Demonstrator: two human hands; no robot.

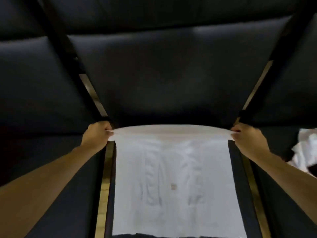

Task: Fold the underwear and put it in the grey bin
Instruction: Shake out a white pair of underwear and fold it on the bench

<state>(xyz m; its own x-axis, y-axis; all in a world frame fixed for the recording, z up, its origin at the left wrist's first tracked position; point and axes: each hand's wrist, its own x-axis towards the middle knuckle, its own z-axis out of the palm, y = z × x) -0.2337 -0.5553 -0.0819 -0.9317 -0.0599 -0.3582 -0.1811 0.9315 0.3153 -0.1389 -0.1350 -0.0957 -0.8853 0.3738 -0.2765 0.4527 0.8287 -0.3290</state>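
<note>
A white pair of underwear is stretched flat between my two hands, hanging down toward me over a black padded seat. My left hand grips the top left corner of its waistband with curled fingers. My right hand grips the top right corner the same way. The waistband is pulled taut between the hands. A small brownish mark shows near the cloth's middle. The grey bin is not in view.
Black padded seats fill the view, split by gold metal strips on both sides of the middle seat. A heap of white cloth lies on the seat at the far right.
</note>
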